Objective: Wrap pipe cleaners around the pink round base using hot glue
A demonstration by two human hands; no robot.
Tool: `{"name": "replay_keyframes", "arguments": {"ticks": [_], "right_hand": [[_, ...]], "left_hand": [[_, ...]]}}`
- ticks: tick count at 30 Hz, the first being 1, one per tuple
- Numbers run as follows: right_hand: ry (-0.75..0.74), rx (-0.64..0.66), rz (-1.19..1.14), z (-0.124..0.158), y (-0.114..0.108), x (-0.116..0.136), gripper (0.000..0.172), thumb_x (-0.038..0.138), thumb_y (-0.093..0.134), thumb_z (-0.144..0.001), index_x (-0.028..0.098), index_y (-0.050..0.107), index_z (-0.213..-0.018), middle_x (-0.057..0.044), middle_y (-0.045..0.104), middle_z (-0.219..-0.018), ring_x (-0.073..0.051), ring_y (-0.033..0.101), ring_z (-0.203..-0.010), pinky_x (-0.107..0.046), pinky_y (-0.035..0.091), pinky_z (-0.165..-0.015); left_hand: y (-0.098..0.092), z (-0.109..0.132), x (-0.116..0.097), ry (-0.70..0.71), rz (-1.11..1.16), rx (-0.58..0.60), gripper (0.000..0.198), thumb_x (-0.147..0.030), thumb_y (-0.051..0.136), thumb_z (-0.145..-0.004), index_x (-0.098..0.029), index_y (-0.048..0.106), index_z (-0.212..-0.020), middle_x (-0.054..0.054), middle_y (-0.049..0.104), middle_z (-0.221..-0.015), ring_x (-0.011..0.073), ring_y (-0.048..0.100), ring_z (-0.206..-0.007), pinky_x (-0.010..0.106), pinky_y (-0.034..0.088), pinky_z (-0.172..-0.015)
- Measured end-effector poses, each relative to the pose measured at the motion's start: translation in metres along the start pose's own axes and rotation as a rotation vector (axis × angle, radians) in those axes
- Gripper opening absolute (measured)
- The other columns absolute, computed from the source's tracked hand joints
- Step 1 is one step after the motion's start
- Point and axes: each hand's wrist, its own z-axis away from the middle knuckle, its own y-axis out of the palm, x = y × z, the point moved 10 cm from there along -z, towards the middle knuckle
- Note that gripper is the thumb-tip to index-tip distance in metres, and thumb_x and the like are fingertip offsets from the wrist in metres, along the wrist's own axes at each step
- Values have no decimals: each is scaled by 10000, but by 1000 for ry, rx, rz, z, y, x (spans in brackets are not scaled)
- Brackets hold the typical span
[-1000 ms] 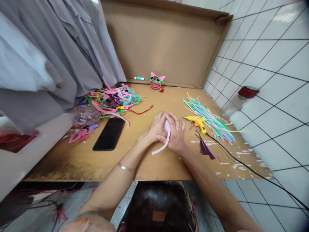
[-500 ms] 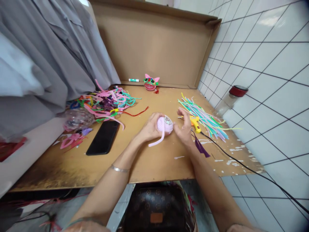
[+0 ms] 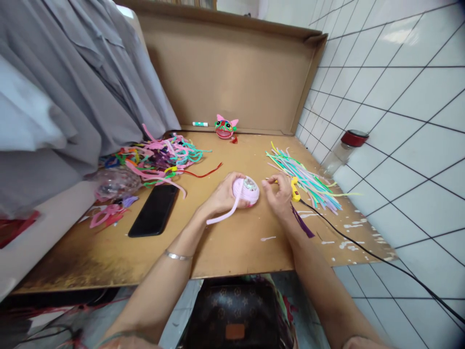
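Observation:
My left hand [image 3: 221, 196] is closed around a pink ball [image 3: 247, 190] wound with a pink pipe cleaner. The ball has a glittery clear spot on top, and a loose pink tail [image 3: 221, 217] hangs off it toward me. It is held just above the wooden table [image 3: 232, 242]. My right hand [image 3: 278, 195] is right of the ball, fingers curled over the barrel of a yellow glue gun [image 3: 294, 189] that lies on the table. A black cable [image 3: 363, 252] runs from the gun off the right edge.
A black phone [image 3: 154, 211] lies to the left. Tangled pipe cleaners [image 3: 163, 154] are heaped behind it, and straight ones [image 3: 308, 177] lie right. A purple tassel [image 3: 302, 224], a small mask figure [image 3: 224, 127], a red-lidded jar [image 3: 343, 151], a cardboard back wall [image 3: 225, 72] and grey cloth [image 3: 54, 97] are also here.
Both hands were pressed together over the ball. My right hand has come off it and moved right onto the glue gun. My left hand keeps the ball, turned glittery side up.

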Motion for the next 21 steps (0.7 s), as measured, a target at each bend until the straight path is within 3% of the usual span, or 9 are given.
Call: {"name": "replay_keyframes", "arguments": {"ticks": [4,7,11,18,21], "right_hand": [[-280,165,78,17,25,46,278,425,557,-869,206,629,-1024,-72,643,-903,-234,570,-873,-395,387,-838],[-384,188,77,25,33,59,199,307,504,-907,224,663,-993,-66,672,-914,-220,593,-876,-391,374,-827],[-321,140,5,19,26,51,198,244,488,-934,231,681,-891,-45,695,-850,-197,619,-851,-382,398,-822],[-219,183,-99,10,21,48,194,311,520,-927,236,698,-933,-48,732,-918,-222,646,-956,-409,457,-887],[-116,86,-10,2,10,22,209,339,521,-912,217,691,-923,-72,722,-931,-230,638,-921,-413,457,-887]], "left_hand": [[4,2,-8,63,2,7,618,-261,795,-572,-176,528,-1123,76,625,-1088,237,620,-1001,393,513,-894],[6,2,-14,154,-11,2,589,-280,789,-596,-180,532,-1117,86,615,-1104,235,617,-1014,400,502,-928],[9,0,-13,182,-89,17,660,-296,803,-574,-172,527,-1160,98,594,-1159,262,599,-1081,430,478,-982],[7,0,-12,150,-153,48,698,-418,828,-592,-220,525,-1188,89,579,-1207,288,562,-1141,461,446,-1005],[1,0,-11,116,-257,7,712,-476,842,-560,-228,550,-1161,96,557,-1223,328,504,-1199,516,389,-1047]]}}
